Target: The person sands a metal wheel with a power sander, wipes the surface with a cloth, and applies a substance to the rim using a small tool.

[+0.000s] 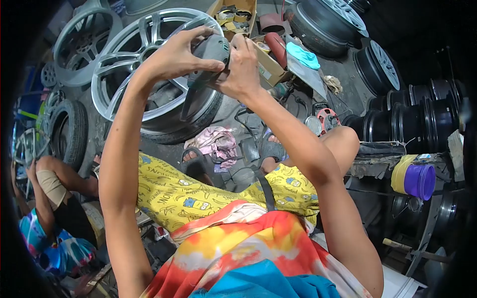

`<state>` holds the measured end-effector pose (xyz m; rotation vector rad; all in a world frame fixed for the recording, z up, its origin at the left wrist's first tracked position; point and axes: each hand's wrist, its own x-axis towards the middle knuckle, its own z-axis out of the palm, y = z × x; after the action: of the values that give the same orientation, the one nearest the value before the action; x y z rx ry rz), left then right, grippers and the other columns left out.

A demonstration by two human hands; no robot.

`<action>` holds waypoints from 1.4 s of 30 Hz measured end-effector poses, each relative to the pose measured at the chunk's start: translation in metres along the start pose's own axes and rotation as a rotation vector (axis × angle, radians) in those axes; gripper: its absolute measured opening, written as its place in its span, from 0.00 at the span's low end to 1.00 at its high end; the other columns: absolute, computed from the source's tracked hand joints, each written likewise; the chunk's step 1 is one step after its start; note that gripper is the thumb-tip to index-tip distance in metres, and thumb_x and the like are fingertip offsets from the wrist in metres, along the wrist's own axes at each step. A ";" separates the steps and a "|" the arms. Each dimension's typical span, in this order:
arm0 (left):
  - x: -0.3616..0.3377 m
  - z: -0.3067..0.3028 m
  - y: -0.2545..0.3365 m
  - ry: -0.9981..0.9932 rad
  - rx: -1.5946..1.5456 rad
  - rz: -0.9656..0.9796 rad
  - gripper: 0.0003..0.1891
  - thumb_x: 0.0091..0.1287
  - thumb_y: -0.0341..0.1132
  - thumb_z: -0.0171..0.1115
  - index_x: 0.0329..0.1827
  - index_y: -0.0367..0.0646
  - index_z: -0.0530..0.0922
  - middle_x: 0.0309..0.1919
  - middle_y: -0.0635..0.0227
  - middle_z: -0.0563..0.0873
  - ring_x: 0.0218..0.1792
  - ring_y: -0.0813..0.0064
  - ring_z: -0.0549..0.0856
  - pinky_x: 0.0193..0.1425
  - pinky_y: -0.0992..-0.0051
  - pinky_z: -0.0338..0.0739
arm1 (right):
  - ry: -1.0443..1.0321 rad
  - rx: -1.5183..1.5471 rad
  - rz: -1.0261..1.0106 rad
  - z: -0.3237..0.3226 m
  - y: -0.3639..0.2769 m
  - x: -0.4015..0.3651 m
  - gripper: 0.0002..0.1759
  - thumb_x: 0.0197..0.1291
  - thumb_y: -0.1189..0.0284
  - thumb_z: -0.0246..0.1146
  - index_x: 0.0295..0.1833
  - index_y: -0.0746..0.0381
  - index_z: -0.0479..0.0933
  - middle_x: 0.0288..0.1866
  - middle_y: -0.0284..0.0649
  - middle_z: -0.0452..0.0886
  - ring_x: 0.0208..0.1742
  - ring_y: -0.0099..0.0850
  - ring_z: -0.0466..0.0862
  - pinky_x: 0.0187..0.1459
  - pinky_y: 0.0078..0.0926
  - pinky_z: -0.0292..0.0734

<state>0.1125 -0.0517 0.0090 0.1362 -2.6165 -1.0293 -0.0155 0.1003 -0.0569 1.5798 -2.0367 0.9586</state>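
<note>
Both my hands are raised at the top middle, gripping a dark grey device [210, 48] with a rounded casing and small greenish marks. My left hand [186, 55] clasps it from the left, thumb across its front. The fingers of my right hand [241, 69] are curled against its right side. A dark curved strap or band [189, 102] hangs below it. Its exact kind I cannot tell. Behind my hands, a large silver wheel rim [118, 55] lies tilted on a tire [198, 119].
A pink cloth [213, 141] lies on the floor near my feet. Cardboard boxes [271, 67], a turquoise cloth [303, 55] and a red-and-grey tool [327, 119] are ahead. Black wheel rims [397, 121] line the right. Another person [54, 218] sits at left, near a tire [69, 131].
</note>
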 end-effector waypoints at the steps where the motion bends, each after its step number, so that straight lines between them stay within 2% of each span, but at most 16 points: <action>1: 0.001 0.001 -0.002 -0.010 -0.026 -0.012 0.40 0.57 0.43 0.86 0.73 0.42 0.78 0.58 0.63 0.87 0.59 0.73 0.82 0.69 0.70 0.75 | 0.040 0.040 -0.022 0.000 -0.001 0.000 0.38 0.35 0.57 0.83 0.47 0.73 0.80 0.49 0.50 0.74 0.54 0.50 0.76 0.56 0.50 0.74; 4: -0.001 0.000 0.003 -0.001 -0.043 -0.061 0.41 0.56 0.45 0.86 0.72 0.41 0.78 0.58 0.62 0.87 0.59 0.71 0.83 0.69 0.69 0.75 | 0.118 -0.038 -0.015 0.002 0.000 0.002 0.37 0.34 0.57 0.82 0.46 0.73 0.80 0.48 0.50 0.73 0.53 0.51 0.76 0.55 0.51 0.74; 8: 0.001 -0.001 0.007 -0.061 -0.061 -0.034 0.40 0.57 0.44 0.86 0.72 0.42 0.78 0.56 0.64 0.87 0.58 0.74 0.82 0.66 0.71 0.77 | 0.116 -0.023 -0.040 -0.001 0.001 -0.004 0.37 0.34 0.58 0.81 0.46 0.73 0.80 0.47 0.49 0.73 0.53 0.51 0.75 0.55 0.50 0.74; 10: -0.001 0.000 0.008 -0.075 -0.061 -0.030 0.40 0.57 0.44 0.86 0.72 0.43 0.78 0.56 0.64 0.87 0.57 0.75 0.82 0.65 0.71 0.77 | 0.066 0.017 0.029 0.000 0.000 -0.009 0.34 0.38 0.57 0.79 0.47 0.70 0.82 0.50 0.46 0.72 0.55 0.48 0.73 0.52 0.48 0.70; 13: 0.007 0.002 0.008 -0.093 -0.054 -0.052 0.43 0.55 0.46 0.87 0.73 0.41 0.77 0.60 0.59 0.86 0.63 0.67 0.83 0.73 0.66 0.74 | 0.095 0.014 0.034 -0.001 -0.001 -0.009 0.32 0.39 0.60 0.79 0.48 0.70 0.83 0.50 0.46 0.72 0.54 0.48 0.73 0.51 0.48 0.70; 16: 0.006 0.002 0.015 -0.120 -0.081 -0.006 0.42 0.55 0.44 0.87 0.73 0.41 0.77 0.59 0.61 0.86 0.63 0.70 0.81 0.72 0.68 0.73 | 0.089 0.025 0.047 -0.006 0.001 -0.011 0.32 0.39 0.60 0.78 0.48 0.70 0.83 0.50 0.46 0.72 0.55 0.48 0.73 0.52 0.49 0.70; 17: 0.006 0.003 0.014 -0.108 -0.032 -0.054 0.42 0.55 0.43 0.87 0.73 0.42 0.78 0.59 0.62 0.86 0.63 0.71 0.80 0.72 0.68 0.72 | 0.079 0.074 0.049 -0.005 0.002 -0.014 0.33 0.40 0.59 0.79 0.49 0.69 0.83 0.50 0.46 0.72 0.55 0.48 0.73 0.53 0.49 0.70; 21: 0.009 0.003 0.008 -0.109 -0.143 -0.026 0.43 0.55 0.46 0.87 0.74 0.43 0.78 0.60 0.61 0.86 0.64 0.67 0.81 0.74 0.64 0.72 | 0.159 0.056 0.020 0.005 0.003 -0.011 0.30 0.39 0.62 0.78 0.45 0.72 0.80 0.47 0.49 0.72 0.51 0.51 0.74 0.51 0.50 0.74; 23: 0.007 -0.001 0.005 -0.108 -0.105 -0.011 0.43 0.55 0.46 0.87 0.73 0.43 0.78 0.60 0.62 0.86 0.63 0.68 0.81 0.73 0.66 0.73 | 0.193 0.017 0.023 0.004 -0.001 -0.008 0.28 0.40 0.64 0.76 0.45 0.72 0.80 0.46 0.49 0.71 0.50 0.52 0.74 0.50 0.50 0.74; 26: 0.008 -0.001 0.007 -0.102 -0.016 -0.059 0.42 0.56 0.46 0.87 0.73 0.43 0.78 0.59 0.64 0.86 0.61 0.71 0.81 0.70 0.68 0.74 | 0.059 0.108 0.100 0.007 -0.002 -0.013 0.31 0.42 0.62 0.77 0.51 0.71 0.82 0.51 0.46 0.72 0.54 0.49 0.73 0.51 0.49 0.69; 28: 0.009 -0.003 0.006 -0.169 -0.130 -0.092 0.42 0.56 0.47 0.87 0.73 0.44 0.78 0.60 0.62 0.86 0.63 0.69 0.81 0.72 0.67 0.74 | 0.042 0.086 0.108 0.010 0.000 -0.009 0.35 0.40 0.58 0.80 0.51 0.70 0.83 0.52 0.45 0.72 0.55 0.48 0.74 0.52 0.48 0.69; 31: 0.012 0.002 -0.004 -0.112 -0.119 -0.033 0.42 0.56 0.48 0.87 0.73 0.44 0.78 0.61 0.61 0.86 0.64 0.68 0.81 0.74 0.66 0.73 | 0.103 -0.051 0.069 0.008 0.005 -0.004 0.40 0.35 0.55 0.83 0.51 0.70 0.83 0.52 0.45 0.72 0.55 0.47 0.74 0.53 0.47 0.70; 34: 0.013 -0.001 0.000 -0.090 -0.083 0.035 0.43 0.55 0.48 0.87 0.73 0.44 0.78 0.62 0.61 0.86 0.64 0.68 0.81 0.74 0.66 0.73 | 0.101 -0.002 0.066 0.005 0.002 -0.004 0.39 0.35 0.56 0.83 0.51 0.72 0.83 0.52 0.46 0.73 0.55 0.49 0.74 0.53 0.48 0.70; 38: 0.008 -0.003 0.006 -0.175 0.044 -0.144 0.42 0.55 0.48 0.87 0.72 0.42 0.79 0.61 0.60 0.86 0.64 0.65 0.81 0.73 0.65 0.73 | 0.087 0.161 0.094 0.016 -0.003 -0.015 0.38 0.37 0.56 0.82 0.50 0.72 0.83 0.53 0.47 0.73 0.54 0.50 0.75 0.52 0.48 0.70; 40: 0.007 -0.002 -0.001 -0.122 -0.061 -0.028 0.42 0.56 0.48 0.87 0.73 0.42 0.78 0.61 0.60 0.86 0.64 0.65 0.81 0.72 0.65 0.73 | 0.094 0.127 0.115 0.017 -0.005 -0.012 0.36 0.39 0.57 0.81 0.50 0.72 0.82 0.53 0.48 0.73 0.54 0.52 0.75 0.53 0.49 0.70; 42: 0.010 -0.001 -0.006 -0.155 -0.179 -0.067 0.43 0.56 0.48 0.87 0.74 0.44 0.77 0.61 0.60 0.86 0.65 0.65 0.80 0.72 0.64 0.73 | 0.089 0.039 0.086 0.013 0.002 -0.005 0.37 0.39 0.55 0.81 0.50 0.72 0.83 0.52 0.48 0.73 0.55 0.51 0.75 0.53 0.49 0.70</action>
<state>0.1030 -0.0590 0.0085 0.1061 -2.6549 -1.3404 -0.0145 0.0946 -0.0701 1.4526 -2.0503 1.0855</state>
